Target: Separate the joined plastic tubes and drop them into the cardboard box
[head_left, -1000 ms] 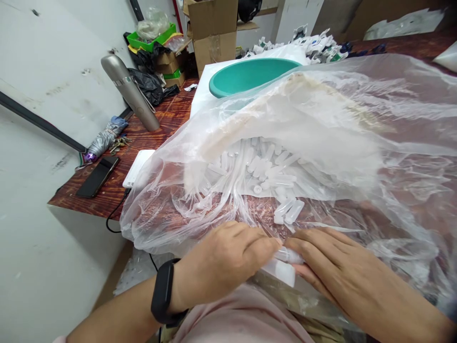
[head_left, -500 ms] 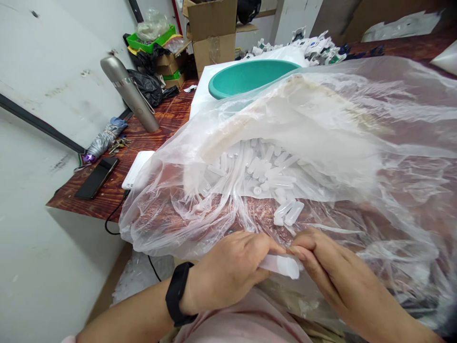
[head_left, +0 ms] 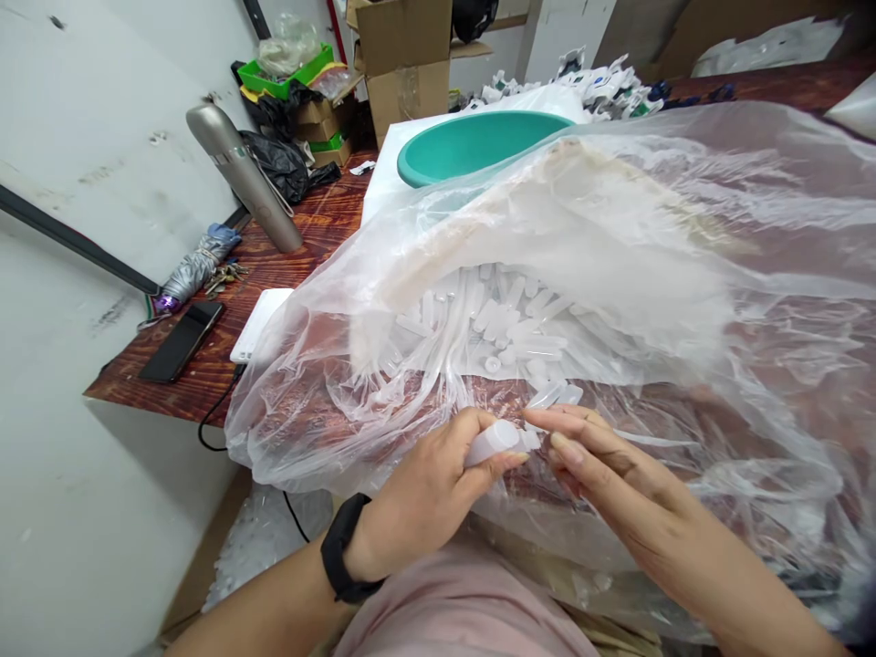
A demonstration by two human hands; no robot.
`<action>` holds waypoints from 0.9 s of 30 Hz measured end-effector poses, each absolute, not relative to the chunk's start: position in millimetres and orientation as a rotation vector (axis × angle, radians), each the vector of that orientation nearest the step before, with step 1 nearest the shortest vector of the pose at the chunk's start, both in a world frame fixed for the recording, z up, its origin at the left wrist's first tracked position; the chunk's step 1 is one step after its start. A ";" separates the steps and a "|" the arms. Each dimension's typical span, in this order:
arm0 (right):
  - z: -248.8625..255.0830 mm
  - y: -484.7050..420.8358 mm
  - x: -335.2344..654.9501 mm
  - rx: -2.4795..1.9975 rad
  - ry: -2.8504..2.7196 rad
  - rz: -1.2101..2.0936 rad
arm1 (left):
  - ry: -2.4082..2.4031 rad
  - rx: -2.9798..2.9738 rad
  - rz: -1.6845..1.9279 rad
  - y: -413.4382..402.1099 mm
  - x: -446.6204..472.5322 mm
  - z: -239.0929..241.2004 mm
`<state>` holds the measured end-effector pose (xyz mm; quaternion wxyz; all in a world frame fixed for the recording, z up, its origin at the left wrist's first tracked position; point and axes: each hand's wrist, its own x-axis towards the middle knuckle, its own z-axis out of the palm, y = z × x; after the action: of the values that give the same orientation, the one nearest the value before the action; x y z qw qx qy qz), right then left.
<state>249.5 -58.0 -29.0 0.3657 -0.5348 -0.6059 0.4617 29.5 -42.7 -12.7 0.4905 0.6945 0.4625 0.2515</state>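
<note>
My left hand [head_left: 438,474], with a black band on the wrist, is closed around a small translucent white plastic tube [head_left: 494,442]. The tube's rounded end and a narrow white tip [head_left: 528,439] point to the right. My right hand [head_left: 609,456] is just right of that tip, its index finger stretched out and its thumb a little apart; nothing shows between them. Just beyond the fingertips lie a couple of similar tubes [head_left: 556,394], partly hidden by my right hand. Many more tubes [head_left: 506,319] are heaped in the mouth of a large clear plastic bag [head_left: 636,265].
A teal basin [head_left: 472,151] stands behind the bag. On the left of the wooden table are a metal flask [head_left: 250,182], a black phone [head_left: 182,341], a white charger box [head_left: 260,324] with a cable, keys and a folded umbrella [head_left: 198,265]. Cardboard boxes [head_left: 403,55] stand at the back.
Both hands have moved up and slightly left. The tube has turned in my left hand, so its end now faces more toward the camera. My right fingers have come apart from their pinch.
</note>
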 end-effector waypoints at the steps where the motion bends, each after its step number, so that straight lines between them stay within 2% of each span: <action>1: -26.8 -59.2 253.0 -1.396 -1.595 1.138 | 1.111 1.692 0.608 -42.5 27.8 -11.6; 5: -19.9 -64.3 257.8 -1.343 -1.668 0.882 | 1.055 1.761 0.615 -42.3 24.6 -9.2; 13: -26.7 -72.3 252.2 -1.143 -1.730 0.755 | 0.998 1.708 0.676 -46.3 26.6 -9.0; 19: -15.7 -72.2 258.8 -1.073 -2.066 0.448 | 0.896 1.951 0.758 -46.4 20.3 -16.7; 23: -8.9 -73.7 256.6 -1.127 -2.188 0.259 | 0.775 2.237 0.901 -47.1 18.0 -21.4; 27: -12.7 -77.4 251.0 -1.261 -2.202 0.231 | 0.795 2.234 0.893 -49.3 20.1 -22.8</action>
<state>251.0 -77.4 -12.7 0.2924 -0.4734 -0.8264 0.0865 20.1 -49.3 -22.8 0.2994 0.8412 0.2995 0.3363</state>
